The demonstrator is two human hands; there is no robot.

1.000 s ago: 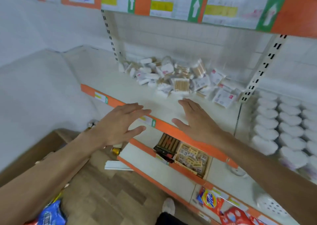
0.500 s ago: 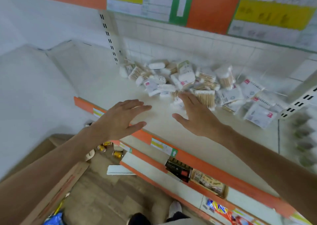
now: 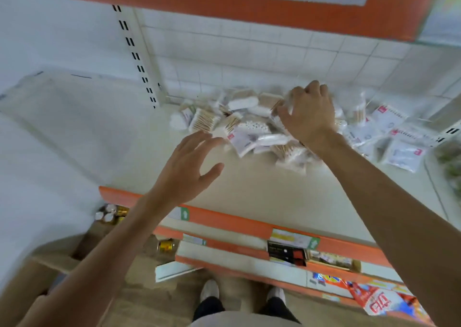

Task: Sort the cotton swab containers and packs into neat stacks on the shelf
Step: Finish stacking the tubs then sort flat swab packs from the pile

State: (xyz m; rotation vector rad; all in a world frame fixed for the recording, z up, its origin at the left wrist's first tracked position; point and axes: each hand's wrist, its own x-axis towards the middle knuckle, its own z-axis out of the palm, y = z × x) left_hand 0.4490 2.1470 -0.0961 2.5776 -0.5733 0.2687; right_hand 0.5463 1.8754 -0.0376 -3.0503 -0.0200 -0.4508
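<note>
Swab pile (image 3: 262,127) sits at back of shelf (image 3: 249,189), against tiled wall. Right hand (image 3: 308,113) on top of pile, fingers curled down into it; can't tell what it grips. Left hand (image 3: 185,167) wide, empty, just before pile. Best: take one item, same kinds together. Packs point every way. Long white case (image 3: 243,103) lies sideways along wall.

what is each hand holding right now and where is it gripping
The left hand holds nothing; its fingers are spread above the shelf. The right hand curls down into the pile of cotton swab packs, but blur hides what it grips.
</note>
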